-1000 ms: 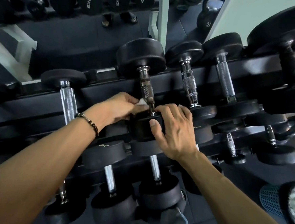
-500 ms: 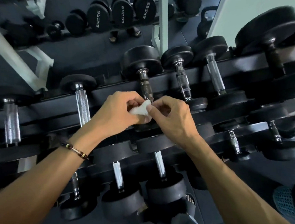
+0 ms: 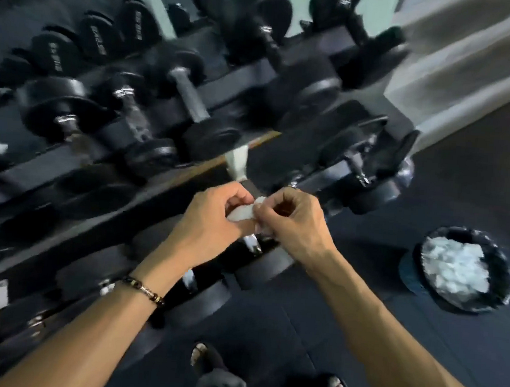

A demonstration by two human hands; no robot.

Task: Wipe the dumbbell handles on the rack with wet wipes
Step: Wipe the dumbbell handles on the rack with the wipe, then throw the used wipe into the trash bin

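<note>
Wipe [image 3: 241, 214] sits pinched between left grip [image 3: 212, 220] and right grip [image 3: 294, 221], both closed on it.

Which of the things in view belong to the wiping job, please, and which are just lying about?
Part of the job:
- crumpled white wet wipe, pinched between left hand and right hand
- black round-headed dumbbells with metal handles on the black rack

Just lying about:
- black bin filled with white crumpled wipes
- beaded bracelet
</note>
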